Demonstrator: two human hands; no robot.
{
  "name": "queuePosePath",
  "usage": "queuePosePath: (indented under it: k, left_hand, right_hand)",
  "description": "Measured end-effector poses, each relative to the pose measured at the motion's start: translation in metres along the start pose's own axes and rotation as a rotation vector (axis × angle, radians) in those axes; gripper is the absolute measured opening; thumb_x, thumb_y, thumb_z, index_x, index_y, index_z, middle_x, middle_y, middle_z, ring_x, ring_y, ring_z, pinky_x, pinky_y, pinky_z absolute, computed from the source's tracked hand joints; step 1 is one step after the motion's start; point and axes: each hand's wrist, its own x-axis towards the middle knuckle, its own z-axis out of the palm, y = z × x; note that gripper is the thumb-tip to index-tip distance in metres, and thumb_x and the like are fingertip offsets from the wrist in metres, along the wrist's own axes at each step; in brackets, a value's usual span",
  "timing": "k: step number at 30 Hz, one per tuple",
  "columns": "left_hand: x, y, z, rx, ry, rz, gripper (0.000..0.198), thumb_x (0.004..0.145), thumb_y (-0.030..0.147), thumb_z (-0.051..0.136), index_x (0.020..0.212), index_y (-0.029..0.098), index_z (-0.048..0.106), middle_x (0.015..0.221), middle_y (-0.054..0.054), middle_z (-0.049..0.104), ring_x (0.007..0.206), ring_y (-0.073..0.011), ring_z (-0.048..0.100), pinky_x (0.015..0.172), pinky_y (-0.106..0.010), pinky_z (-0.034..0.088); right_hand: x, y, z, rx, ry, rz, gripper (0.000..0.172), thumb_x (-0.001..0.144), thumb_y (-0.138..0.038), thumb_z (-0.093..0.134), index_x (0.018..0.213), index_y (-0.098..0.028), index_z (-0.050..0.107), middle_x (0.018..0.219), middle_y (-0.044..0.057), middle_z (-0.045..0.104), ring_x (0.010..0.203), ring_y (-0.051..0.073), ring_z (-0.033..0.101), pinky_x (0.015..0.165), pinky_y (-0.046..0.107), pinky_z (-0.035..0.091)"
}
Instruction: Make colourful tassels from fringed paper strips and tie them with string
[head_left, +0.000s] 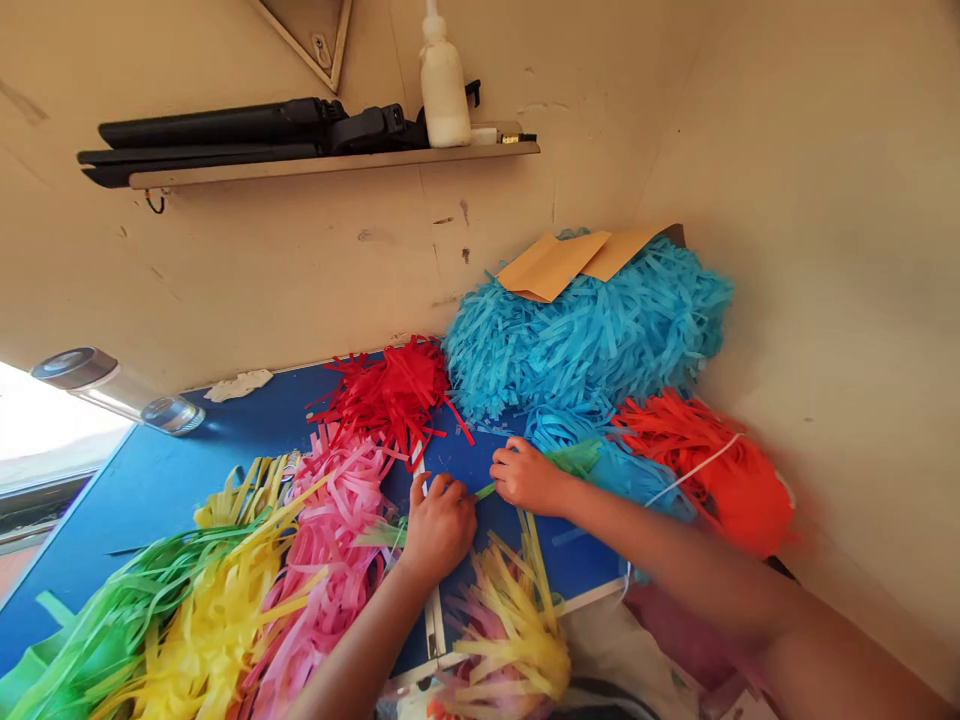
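Observation:
My left hand point(439, 525) and my right hand point(529, 478) are close together over the blue table point(172, 470), both closed on a thin green paper strip point(486, 490) that runs between them. More green strips point(577, 458) bunch behind my right hand. Pink paper strips point(337, 520) lie just left of my left hand, and pale yellow strips point(517, 610) lie below both hands. A white ruler-like bar point(433, 620) lies on the table under my left wrist.
Piles of cut paper ring the hands: red point(390, 395), blue point(592, 335), orange-red point(712, 470), yellow point(217, 610), green point(97, 620). Brown envelopes point(559, 262) top the blue pile. A wall shelf point(337, 160) carries a white bottle point(444, 85) and black items. Walls close in behind and right.

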Motion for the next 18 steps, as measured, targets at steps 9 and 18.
queuePosePath:
  k: [9,18]
  left_hand:
    - [0.001,0.001,0.006,0.009,0.124,-0.029,0.024,0.094,0.021,0.049,0.082,0.025,0.070,0.083,-0.003,0.072,0.096,-0.0240,0.061,0.098,-0.050,0.030]
    - [-0.020,-0.009,0.016,0.032,0.167,0.052,0.021,0.091,0.015,0.056,0.096,0.026,0.073,0.088,-0.001,0.075,0.094,-0.0233,0.062,0.093,-0.045,0.032]
  right_hand:
    - [0.010,-0.016,-0.004,0.079,0.103,0.149,0.010,0.089,-0.026,0.061,0.090,-0.020,0.069,0.096,0.004,0.069,0.100,0.022,0.049,0.090,0.044,0.027]
    - [-0.020,-0.011,0.021,-0.026,0.195,0.100,0.024,0.098,-0.015,0.049,0.084,-0.019,0.068,0.086,0.004,0.069,0.096,0.020,0.049,0.086,0.040,0.027]
